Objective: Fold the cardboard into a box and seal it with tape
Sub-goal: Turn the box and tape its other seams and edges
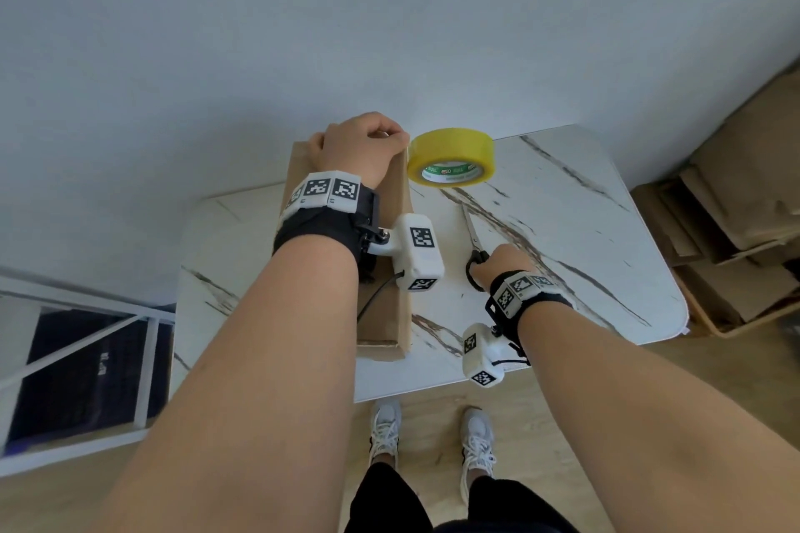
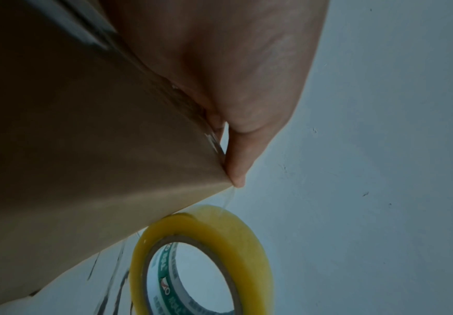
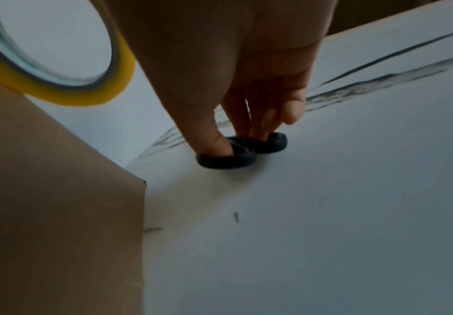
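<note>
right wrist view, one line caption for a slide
Right hand slips thumb and fingers into the scissors handles on the table.

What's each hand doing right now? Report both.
Left hand: closed, pressing the tape end against the box corner.
Right hand: closed, fingers in the scissors handles.

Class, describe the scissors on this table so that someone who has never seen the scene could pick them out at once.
Start at the white marble-patterned table. To the right of the cardboard box and nearer the person than the yellow tape roll lie the scissors. They alone have metal blades and black loop handles, with the right hand reaching into the loops.
</note>
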Available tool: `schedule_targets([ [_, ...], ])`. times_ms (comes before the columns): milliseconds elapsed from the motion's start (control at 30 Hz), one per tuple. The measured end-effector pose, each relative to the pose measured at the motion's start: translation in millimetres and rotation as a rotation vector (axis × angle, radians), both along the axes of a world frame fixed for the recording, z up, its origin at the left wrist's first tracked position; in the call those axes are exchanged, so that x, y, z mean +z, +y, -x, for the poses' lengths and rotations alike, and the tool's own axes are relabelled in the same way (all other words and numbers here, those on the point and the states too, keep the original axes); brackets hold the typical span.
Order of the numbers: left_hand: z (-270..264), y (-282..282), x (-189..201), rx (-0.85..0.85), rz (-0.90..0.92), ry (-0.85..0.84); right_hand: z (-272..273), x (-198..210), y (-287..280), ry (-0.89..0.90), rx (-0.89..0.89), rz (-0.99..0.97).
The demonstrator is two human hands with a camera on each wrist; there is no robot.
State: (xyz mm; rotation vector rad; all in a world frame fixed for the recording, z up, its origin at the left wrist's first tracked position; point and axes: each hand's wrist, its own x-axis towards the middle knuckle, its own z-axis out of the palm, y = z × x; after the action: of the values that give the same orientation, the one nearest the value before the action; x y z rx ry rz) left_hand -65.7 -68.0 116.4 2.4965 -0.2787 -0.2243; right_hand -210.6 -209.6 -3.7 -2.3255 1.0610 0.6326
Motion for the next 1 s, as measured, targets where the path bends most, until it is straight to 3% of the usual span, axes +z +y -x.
schedule_targets([
  [233, 3, 0, 9, -0.012, -0.080, 0.080, -8, 35, -17, -0.072, -0.303, -0.273],
  [467, 5, 0, 26, -0.083, -0.185, 0.162, -7, 70, -32, -0.305, -0.498, -0.449],
  [700, 9, 8, 24, 0.006, -0.184, 0.166, -5, 114, -22, -0.554, -0.205, -0.469],
  [1000, 6, 13, 20, -0.023, -0.208, 0.158, -2, 135, 2, -0.480, -0.142, -0.877],
])
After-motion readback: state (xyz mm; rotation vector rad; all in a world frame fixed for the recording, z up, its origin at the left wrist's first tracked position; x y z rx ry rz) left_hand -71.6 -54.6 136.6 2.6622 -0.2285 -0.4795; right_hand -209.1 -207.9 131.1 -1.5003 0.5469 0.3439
